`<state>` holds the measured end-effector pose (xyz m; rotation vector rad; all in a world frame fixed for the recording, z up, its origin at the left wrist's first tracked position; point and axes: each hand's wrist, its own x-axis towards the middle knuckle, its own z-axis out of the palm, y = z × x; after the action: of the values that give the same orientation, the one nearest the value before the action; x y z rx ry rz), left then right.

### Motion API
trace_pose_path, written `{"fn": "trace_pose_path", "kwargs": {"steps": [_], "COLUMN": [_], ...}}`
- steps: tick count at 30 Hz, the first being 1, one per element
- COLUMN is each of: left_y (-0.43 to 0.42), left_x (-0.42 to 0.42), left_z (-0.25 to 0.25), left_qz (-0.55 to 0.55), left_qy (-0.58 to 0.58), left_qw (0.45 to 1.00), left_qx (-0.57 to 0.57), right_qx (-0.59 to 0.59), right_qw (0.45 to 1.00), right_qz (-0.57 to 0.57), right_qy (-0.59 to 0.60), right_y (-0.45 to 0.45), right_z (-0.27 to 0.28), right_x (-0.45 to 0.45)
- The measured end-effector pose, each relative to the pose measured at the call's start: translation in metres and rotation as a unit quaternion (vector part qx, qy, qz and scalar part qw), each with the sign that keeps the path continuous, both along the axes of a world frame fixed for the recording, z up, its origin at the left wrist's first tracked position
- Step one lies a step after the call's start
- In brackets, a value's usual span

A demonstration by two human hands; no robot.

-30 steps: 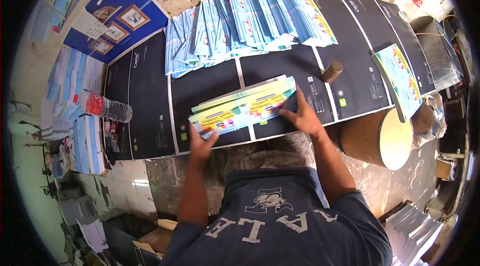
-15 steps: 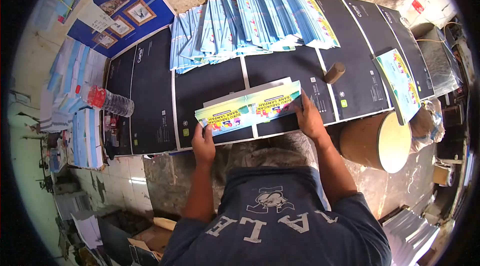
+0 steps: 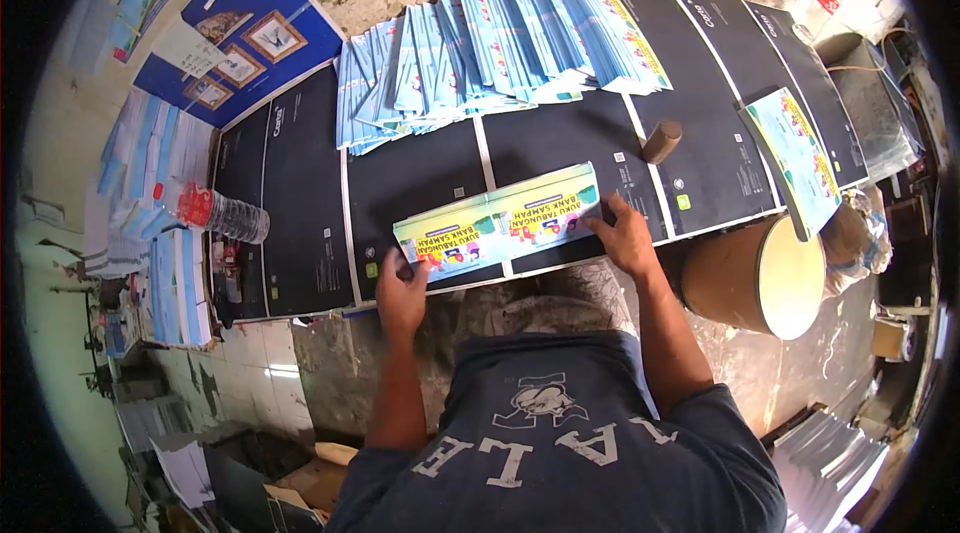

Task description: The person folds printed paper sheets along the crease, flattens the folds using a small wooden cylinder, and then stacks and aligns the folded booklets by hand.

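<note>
A wide printed cover sheet (image 3: pixel 497 220), yellow and blue with two upside-down "BUKU TABUNGAN BANK SAMPAH" panels, lies at the table's front edge before me. My left hand (image 3: pixel 402 298) is at its lower left corner, thumb and fingers apart, with the thumb close to the edge. At the other end, my right hand (image 3: pixel 627 238) has its thumb on the sheet's right edge and its fingers bent beside it. How many sheets lie underneath is hidden. Past it, a long fanned row of folded booklets (image 3: pixel 490 48) spreads along the back of the table.
A short brown cylinder (image 3: pixel 662 142) stands on the black-covered table (image 3: pixel 420 168). Flat covers (image 3: pixel 795 153) lie in a stack at the right edge, above a round drum (image 3: pixel 755 278). To the left are a water bottle (image 3: pixel 225 213), paper stacks (image 3: pixel 165 158) and a blue board (image 3: pixel 240 43).
The pale sheet edge that stuck out behind the cover no longer shows. The cover now looks flatter and lower. My left fingers have loosened from its left end; my right hand stays at the right.
</note>
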<state>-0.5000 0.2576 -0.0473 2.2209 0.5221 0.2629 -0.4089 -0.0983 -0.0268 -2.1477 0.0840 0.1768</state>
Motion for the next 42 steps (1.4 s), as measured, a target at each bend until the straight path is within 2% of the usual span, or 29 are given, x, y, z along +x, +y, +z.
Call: {"fn": "trace_pose_path", "kwargs": {"steps": [1,2,4,5,6,7,8,9,10,12,14,16,17,18,19,20,22,24,28,29,33,35,38,40,42], "left_y": [-0.007,-0.018,-0.047,-0.058,-0.057,-0.052,-0.048,-0.045,-0.049,-0.055,-0.057,-0.054,-0.05,-0.051,-0.056,-0.061,-0.069,-0.069,-0.07,-0.072,-0.077,-0.078,-0.075,-0.081,-0.093], "left_x": [0.006,0.022,0.064,0.085,0.109,0.136,0.154,0.165,0.169,0.167,0.152,0.135,0.128,0.123,0.118,0.112,0.099,0.095,0.074,0.075,0.077,0.074,0.082,0.083,0.081], "left_z": [0.02,0.044,0.091,0.106,0.103,0.09,0.079,0.068,0.072,0.076,0.087,0.1,0.091,0.09,0.089,0.087,0.074,0.024,0.031,0.029,0.026,0.031,0.014,0.004,-0.006], "left_qz": [-0.012,-0.094,-0.28,-0.351,-0.353,-0.43,-0.492,-0.498,-0.506,-0.493,-0.477,-0.41,-0.392,-0.386,-0.363,-0.337,-0.304,-0.306,-0.306,-0.303,-0.291,-0.309,-0.299,-0.285,-0.214], "left_qy": [0.014,-0.028,-0.017,0.005,-0.001,0.096,0.189,0.223,0.217,0.242,0.214,0.111,0.039,0.036,-0.063,-0.16,-0.2,-0.189,-0.129,-0.132,-0.192,-0.186,-0.214,-0.221,-0.258], "left_qw": [0.991,0.972,0.918,0.879,0.878,0.883,0.85,0.834,0.832,0.827,0.847,0.89,0.892,0.895,0.891,0.877,0.875,0.843,0.865,0.865,0.856,0.855,0.833,0.843,0.864], "left_qx": [0.133,0.213,0.279,0.321,0.322,0.162,-0.001,-0.079,-0.07,-0.121,-0.095,-0.166,-0.223,-0.222,-0.264,-0.303,-0.319,-0.4,-0.376,-0.379,-0.383,-0.373,-0.414,-0.399,-0.377], "right_qx": [0.024,0.048,0.056,0.042,0.027,0.034,0.022,0.015,0.008,-0.006,-0.018,0.011,0.113,0.153,0.192,0.265,0.19,0.175,0.164,0.204,0.19,0.275,0.218,0.221,0.222], "right_qw": [0.999,0.995,0.993,0.984,0.968,0.954,0.947,0.942,0.937,0.933,0.927,0.927,0.923,0.935,0.943,0.941,0.956,0.954,0.943,0.941,0.941,0.924,0.932,0.929,0.924], "right_qz": [0.016,0.033,0.025,0.051,0.074,0.088,0.096,0.112,0.126,0.137,0.143,0.144,0.036,0.042,0.043,0.1,0.157,0.181,0.233,0.237,0.255,0.262,0.279,0.278,0.282], "right_qy": [-0.038,-0.076,-0.098,-0.166,-0.237,-0.284,-0.305,-0.316,-0.327,-0.332,-0.345,-0.347,-0.366,-0.318,-0.268,-0.183,-0.158,-0.166,-0.173,-0.13,-0.113,-0.037,-0.083,-0.107,-0.131], "right_y": [-0.004,-0.006,-0.005,-0.005,-0.006,-0.004,-0.005,-0.006,-0.008,-0.013,-0.013,-0.002,0.016,0.021,0.027,0.041,0.058,0.066,0.068,0.068,0.065,0.066,0.064,0.066,0.067], "right_z": [-0.007,-0.012,-0.008,0.004,0.02,0.036,0.05,0.066,0.078,0.088,0.101,0.11,0.117,0.121,0.125,0.117,0.12,0.105,0.068,0.062,0.065,0.065,0.071,0.056,0.051], "right_x": [-0.004,-0.008,-0.014,-0.016,-0.016,-0.014,-0.01,-0.008,-0.005,0.0,0.002,0.001,0.001,0.001,0.0,0.002,0.001,0.001,0.017,0.02,0.025,0.024,0.026,0.026,0.023]}}
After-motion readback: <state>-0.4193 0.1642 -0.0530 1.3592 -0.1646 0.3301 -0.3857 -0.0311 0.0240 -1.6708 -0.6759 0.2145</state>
